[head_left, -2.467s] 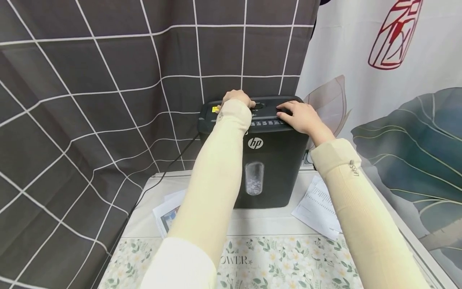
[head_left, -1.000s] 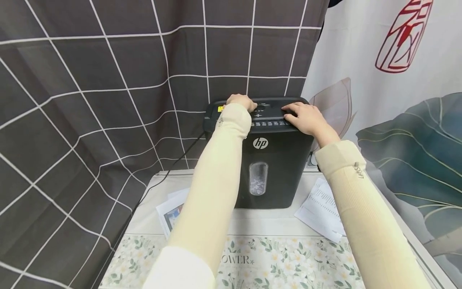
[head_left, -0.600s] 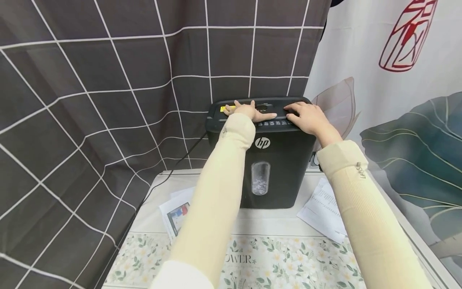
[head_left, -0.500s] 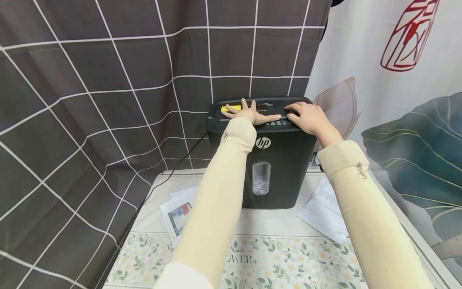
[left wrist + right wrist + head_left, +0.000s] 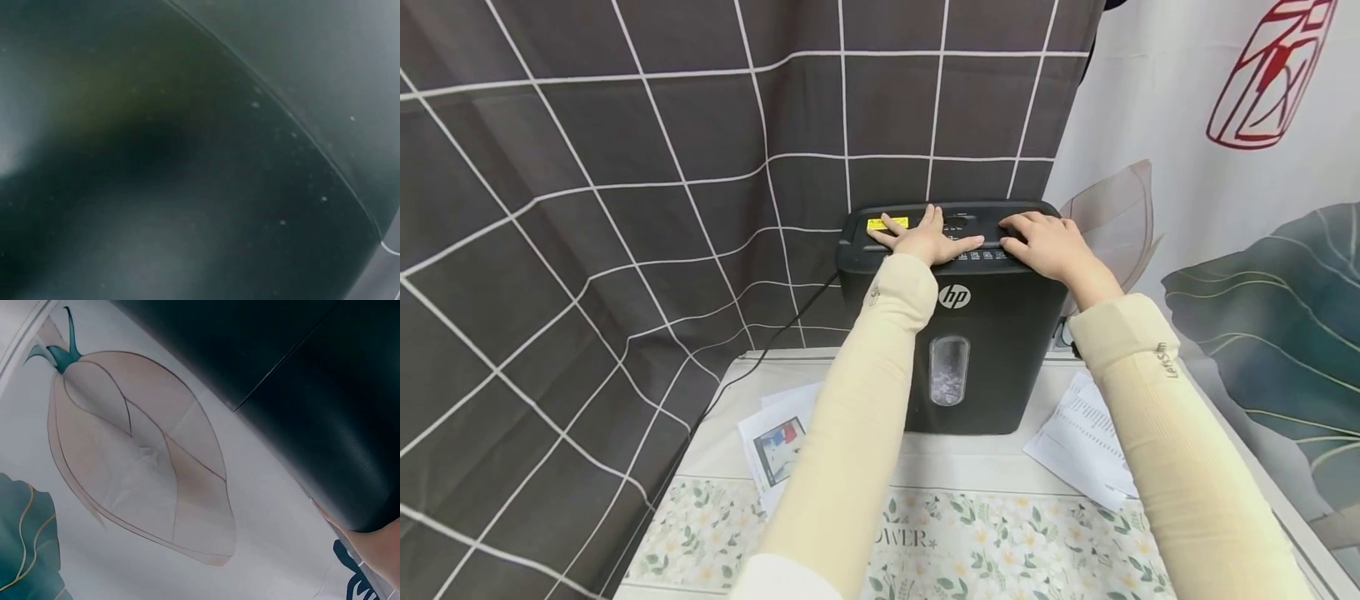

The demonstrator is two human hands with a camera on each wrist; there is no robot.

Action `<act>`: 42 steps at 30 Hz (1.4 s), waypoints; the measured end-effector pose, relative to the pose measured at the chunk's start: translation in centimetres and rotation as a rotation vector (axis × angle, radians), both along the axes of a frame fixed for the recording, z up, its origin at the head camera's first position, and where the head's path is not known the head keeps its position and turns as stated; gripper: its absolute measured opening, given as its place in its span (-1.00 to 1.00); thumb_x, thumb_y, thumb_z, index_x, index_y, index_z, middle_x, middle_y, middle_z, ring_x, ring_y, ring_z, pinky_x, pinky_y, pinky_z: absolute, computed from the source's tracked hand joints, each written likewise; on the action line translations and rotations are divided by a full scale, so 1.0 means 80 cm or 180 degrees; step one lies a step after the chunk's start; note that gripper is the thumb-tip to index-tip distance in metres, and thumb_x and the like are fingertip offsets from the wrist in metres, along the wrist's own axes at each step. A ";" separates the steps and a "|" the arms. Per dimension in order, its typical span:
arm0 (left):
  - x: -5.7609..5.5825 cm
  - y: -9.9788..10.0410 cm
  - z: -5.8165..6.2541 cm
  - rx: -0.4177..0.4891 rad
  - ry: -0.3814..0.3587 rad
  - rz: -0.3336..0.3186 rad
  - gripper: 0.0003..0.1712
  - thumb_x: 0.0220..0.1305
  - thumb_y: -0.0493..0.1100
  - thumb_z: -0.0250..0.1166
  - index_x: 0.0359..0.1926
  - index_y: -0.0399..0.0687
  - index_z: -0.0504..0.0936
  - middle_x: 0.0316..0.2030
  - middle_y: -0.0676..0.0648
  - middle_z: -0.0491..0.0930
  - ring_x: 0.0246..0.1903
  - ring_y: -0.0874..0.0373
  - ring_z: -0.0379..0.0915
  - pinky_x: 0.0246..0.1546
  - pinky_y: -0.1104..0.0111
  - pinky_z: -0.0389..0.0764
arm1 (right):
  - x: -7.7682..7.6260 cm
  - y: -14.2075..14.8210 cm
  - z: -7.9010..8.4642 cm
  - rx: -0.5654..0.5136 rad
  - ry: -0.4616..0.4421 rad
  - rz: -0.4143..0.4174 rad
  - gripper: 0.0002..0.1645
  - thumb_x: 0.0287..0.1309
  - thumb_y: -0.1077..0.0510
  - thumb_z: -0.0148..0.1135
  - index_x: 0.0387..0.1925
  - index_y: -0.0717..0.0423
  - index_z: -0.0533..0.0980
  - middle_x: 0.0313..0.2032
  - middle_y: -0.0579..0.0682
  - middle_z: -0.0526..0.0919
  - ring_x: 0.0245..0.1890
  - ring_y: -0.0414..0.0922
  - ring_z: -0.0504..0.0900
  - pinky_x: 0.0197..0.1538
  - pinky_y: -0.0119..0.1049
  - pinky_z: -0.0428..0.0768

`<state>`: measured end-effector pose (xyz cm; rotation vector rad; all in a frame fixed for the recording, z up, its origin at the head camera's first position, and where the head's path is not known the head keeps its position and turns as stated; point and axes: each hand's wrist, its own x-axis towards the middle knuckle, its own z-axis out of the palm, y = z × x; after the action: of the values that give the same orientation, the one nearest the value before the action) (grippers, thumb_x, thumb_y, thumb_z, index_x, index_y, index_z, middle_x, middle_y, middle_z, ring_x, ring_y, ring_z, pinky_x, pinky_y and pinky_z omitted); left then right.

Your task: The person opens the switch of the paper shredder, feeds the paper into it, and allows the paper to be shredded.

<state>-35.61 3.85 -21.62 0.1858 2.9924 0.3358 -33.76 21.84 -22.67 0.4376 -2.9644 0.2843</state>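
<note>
The worktop [image 5: 958, 462] lies below both hands. The shredder [image 5: 1000, 342] stands upright on it, directly under them. Printed sheets [image 5: 1086, 437] lie nearer the person than the right hand [image 5: 1051, 248], which rests on the shredder, fingers slightly bent; picture sheets [image 5: 778, 450] lie nearer than the left hand [image 5: 925, 240], whose fingers are spread. Below the left hand, shreds [image 5: 948, 382] fill part of the window [image 5: 950, 346]: some shredding seems done, the loose sheets apparently left.

Shredder [image 5: 992, 358] | black, white hp logo [image 5: 955, 296], yellow top label [image 5: 887, 223] | upright | pale shreds [image 5: 947, 388] behind front window [image 5: 949, 350] | on table [image 5: 955, 467], before gridded curtain [image 5: 700, 150]
</note>
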 end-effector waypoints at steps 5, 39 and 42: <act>0.000 0.003 0.000 -0.0034 -0.0011 -0.0055 0.00 0.17 0.58 -0.26 0.48 0.28 -0.31 0.50 0.19 -0.34 0.38 -0.42 -0.66 0.31 -0.30 -0.45 | 0.002 0.001 0.001 0.0010 -0.0016 0.0013 -0.44 0.38 -0.01 -0.22 0.29 0.18 0.23 0.33 0.32 0.20 0.33 0.31 0.13 0.29 0.27 0.10; 0.000 -0.010 -0.010 0.0082 0.0293 -0.0083 -0.09 0.27 0.46 -0.21 0.48 0.10 -0.08 0.50 -0.02 -0.19 0.47 -0.19 -0.44 0.38 -0.21 -0.30 | 0.008 0.005 -0.007 -0.0633 0.0436 -0.0079 -0.54 0.35 0.10 -0.18 0.10 0.24 0.46 0.16 0.30 0.46 0.21 0.25 0.36 0.29 0.16 0.24; 0.001 -0.018 -0.007 0.0082 0.0344 -0.0191 -0.15 0.31 0.41 -0.20 0.47 0.10 -0.02 0.49 -0.05 -0.14 0.48 -0.16 -0.38 0.40 -0.18 -0.25 | 0.013 0.006 -0.007 -0.0830 0.0568 -0.0133 -0.56 0.33 0.12 -0.18 0.04 0.25 0.50 0.10 0.31 0.51 0.13 0.28 0.42 0.22 0.17 0.31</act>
<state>-35.55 2.43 -22.20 0.3051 3.0819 0.3693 -32.72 22.33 -23.20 0.3480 -2.7096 0.5853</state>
